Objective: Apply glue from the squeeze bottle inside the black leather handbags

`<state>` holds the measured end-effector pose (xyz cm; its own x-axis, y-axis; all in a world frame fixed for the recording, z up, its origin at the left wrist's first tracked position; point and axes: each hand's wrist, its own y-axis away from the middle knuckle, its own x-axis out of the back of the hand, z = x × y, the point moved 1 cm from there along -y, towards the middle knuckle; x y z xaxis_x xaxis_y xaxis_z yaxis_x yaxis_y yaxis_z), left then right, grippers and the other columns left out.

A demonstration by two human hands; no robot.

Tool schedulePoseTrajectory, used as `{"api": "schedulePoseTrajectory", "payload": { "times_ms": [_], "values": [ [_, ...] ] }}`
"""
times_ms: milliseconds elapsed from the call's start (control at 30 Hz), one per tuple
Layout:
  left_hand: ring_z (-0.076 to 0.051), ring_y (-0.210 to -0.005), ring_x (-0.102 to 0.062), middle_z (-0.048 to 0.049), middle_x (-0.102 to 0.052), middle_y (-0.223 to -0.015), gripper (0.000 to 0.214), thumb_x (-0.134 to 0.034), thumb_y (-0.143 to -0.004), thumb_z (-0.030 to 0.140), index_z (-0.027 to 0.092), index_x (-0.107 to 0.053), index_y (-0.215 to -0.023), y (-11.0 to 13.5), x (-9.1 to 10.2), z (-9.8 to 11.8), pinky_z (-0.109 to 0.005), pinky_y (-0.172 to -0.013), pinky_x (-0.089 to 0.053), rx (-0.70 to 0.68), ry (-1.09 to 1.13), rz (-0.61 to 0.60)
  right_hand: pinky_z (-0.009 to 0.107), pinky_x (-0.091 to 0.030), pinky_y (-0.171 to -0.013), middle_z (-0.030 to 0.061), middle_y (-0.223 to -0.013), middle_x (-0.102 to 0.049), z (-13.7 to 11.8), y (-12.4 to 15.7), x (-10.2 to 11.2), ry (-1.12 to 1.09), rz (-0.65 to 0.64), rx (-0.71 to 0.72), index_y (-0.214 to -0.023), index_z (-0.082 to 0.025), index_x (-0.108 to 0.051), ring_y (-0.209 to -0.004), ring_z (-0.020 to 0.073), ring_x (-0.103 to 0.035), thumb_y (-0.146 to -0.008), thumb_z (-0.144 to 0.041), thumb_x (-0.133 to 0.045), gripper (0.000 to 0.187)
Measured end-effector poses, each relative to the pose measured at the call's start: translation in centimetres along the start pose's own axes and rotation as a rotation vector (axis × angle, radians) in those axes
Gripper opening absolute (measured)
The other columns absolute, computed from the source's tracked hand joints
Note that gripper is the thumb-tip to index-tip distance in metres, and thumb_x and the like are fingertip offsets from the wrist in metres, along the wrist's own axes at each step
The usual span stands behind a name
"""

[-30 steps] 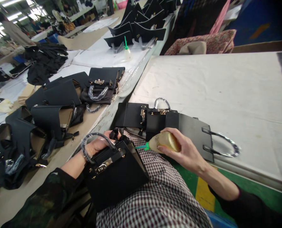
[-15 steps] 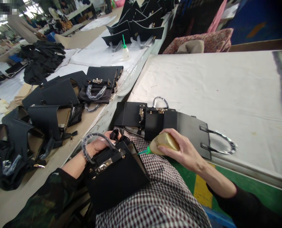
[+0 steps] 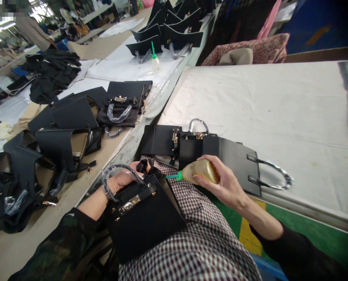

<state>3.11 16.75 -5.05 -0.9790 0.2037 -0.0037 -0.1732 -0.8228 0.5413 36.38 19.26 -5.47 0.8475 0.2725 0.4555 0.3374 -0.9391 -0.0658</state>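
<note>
A black handbag (image 3: 147, 222) with a gold clasp and a plastic-wrapped handle rests tilted on my lap, over a checked apron (image 3: 197, 242). Behind its top edge, my left hand (image 3: 124, 180) grips the bag's black upper part; the handle loop partly covers the hand. My right hand (image 3: 225, 181) is wrapped round a yellowish squeeze bottle (image 3: 200, 171) with a green nozzle, held on its side. The nozzle tip points left at the bag's upper side edge; whether it touches cannot be made out.
More black handbags (image 3: 162, 140) lie on the white-covered table (image 3: 264, 105) just ahead. To the left, several unfinished black bags (image 3: 59, 144) line another table. Farther back stand a second green-nozzled bottle (image 3: 155, 64) and black bag panels (image 3: 182, 37). A patterned cloth (image 3: 261, 48) sits beyond the table.
My right hand has moved the bottle slightly up and left, so the nozzle tip has slid along the bag's side edge toward its top. My left hand and the bag have hardly moved.
</note>
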Motion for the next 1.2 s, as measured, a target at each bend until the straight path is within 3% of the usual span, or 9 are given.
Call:
{"api": "schedulePoseTrajectory", "payload": {
  "times_ms": [200,333,500,733,967,1200],
  "values": [
    [-0.015,-0.076,-0.056,0.0009,-0.066,-0.083,0.027,-0.081,-0.061,0.018,0.017,-0.069,-0.085,-0.2,0.0,-0.1,-0.029,-0.074,-0.047,0.002,0.002,-0.020,0.040,-0.060,-0.076,0.0089,-0.108,-0.074,-0.3,0.4,0.7,0.078,-0.008,0.025,-0.119,-0.023,-0.059,-0.090,0.0290,-0.072,-0.091,-0.054,-0.072,0.044],
    [-0.015,-0.075,-0.056,0.0024,-0.063,-0.081,0.027,-0.083,-0.060,0.017,0.017,-0.066,-0.082,-0.1,0.1,-0.1,-0.028,-0.073,-0.047,-0.008,0.001,-0.034,0.040,-0.060,-0.079,0.0104,-0.111,-0.072,-0.5,0.7,0.3,0.121,0.013,0.117,-0.121,-0.023,-0.056,-0.091,0.0281,-0.072,-0.092,-0.054,-0.072,0.045],
    [-0.016,-0.077,-0.057,0.0020,-0.064,-0.085,0.027,-0.081,-0.062,0.017,0.018,-0.067,-0.085,0.1,0.3,-0.6,-0.028,-0.075,-0.048,-0.011,0.016,-0.038,0.041,-0.060,-0.081,0.0115,-0.111,-0.071,-0.7,1.0,0.3,0.190,-0.068,0.198,-0.124,-0.023,-0.053,-0.093,0.0278,-0.072,-0.096,-0.049,-0.070,0.042],
    [-0.016,-0.077,-0.059,0.0009,-0.067,-0.086,0.028,-0.081,-0.065,0.018,0.018,-0.068,-0.089,0.3,0.5,-0.9,-0.028,-0.073,-0.051,-0.008,0.008,-0.025,0.036,-0.057,-0.069,0.0074,-0.102,-0.073,-1.5,1.6,1.3,0.180,-0.234,0.083,-0.118,-0.022,-0.059,-0.081,0.0248,-0.072,-0.094,-0.053,-0.070,0.041],
    [-0.016,-0.076,-0.058,0.0006,-0.067,-0.086,0.028,-0.078,-0.067,0.020,0.018,-0.069,-0.093,0.4,0.6,-1.1,-0.027,-0.070,-0.051,-0.020,-0.024,-0.018,0.036,-0.058,-0.069,0.0068,-0.100,-0.074,-1.4,1.5,1.2,0.073,-0.065,-0.006,-0.119,-0.022,-0.059,-0.082,0.0264,-0.072,-0.090,-0.056,-0.073,0.047],
    [-0.015,-0.075,-0.057,0.0018,-0.067,-0.087,0.028,-0.076,-0.067,0.017,0.019,-0.069,-0.095,0.5,0.7,-1.3,-0.027,-0.069,-0.050,-0.033,-0.045,-0.029,0.036,-0.058,-0.070,0.0069,-0.101,-0.074,-0.6,1.7,0.5,0.076,-0.102,0.006,-0.119,-0.022,-0.059,-0.083,0.0259,-0.071,-0.091,-0.055,-0.073,0.046]
  ]
}}
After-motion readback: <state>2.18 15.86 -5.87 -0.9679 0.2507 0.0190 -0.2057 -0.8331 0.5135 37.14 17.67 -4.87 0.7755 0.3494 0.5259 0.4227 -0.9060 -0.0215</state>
